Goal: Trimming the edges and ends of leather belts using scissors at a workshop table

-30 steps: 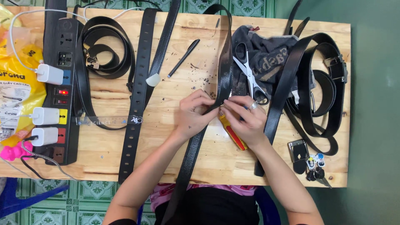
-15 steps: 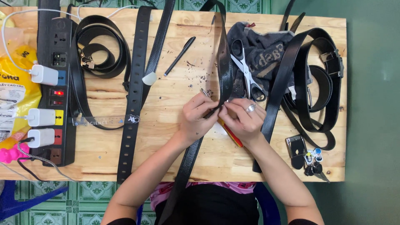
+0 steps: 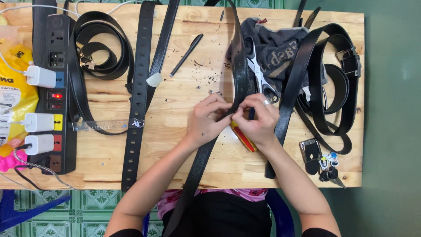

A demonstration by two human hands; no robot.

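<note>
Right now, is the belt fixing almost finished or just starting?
Somewhere in the middle, I think. Black scraps on the wooden table suggest earlier cutting or punching. The left hand and right hand pinch one black belt. Other belts lie untouched, scissors aside.

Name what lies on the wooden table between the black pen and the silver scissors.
In the head view, one long black leather belt, gripped by both hands, lies between pen and scissors.
</note>
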